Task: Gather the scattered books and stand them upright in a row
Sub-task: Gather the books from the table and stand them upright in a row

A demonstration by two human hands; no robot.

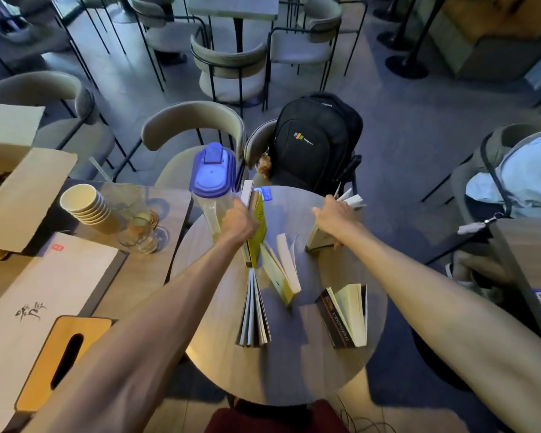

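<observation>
On the round surface (pixel 294 370), the left hand (pixel 239 220) grips a yellow book (pixel 258 235) standing upright, its long edge running away from the person. Beside it stand a thin book (pixel 253 310) and an open yellow paperback (pixel 281 270). A dark book (pixel 344 317) stands fanned open. The right hand (pixel 334 214) clasps a pale book (pixel 319 239) upright.

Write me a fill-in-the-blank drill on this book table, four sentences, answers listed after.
1. The left hand grips a book with a ____ cover.
2. The right hand holds a book on the ____ table.
3. The jug beside the left hand has a ____ lid.
4. The black backpack sits on a ____.

Answers: yellow; round; blue; chair
</observation>
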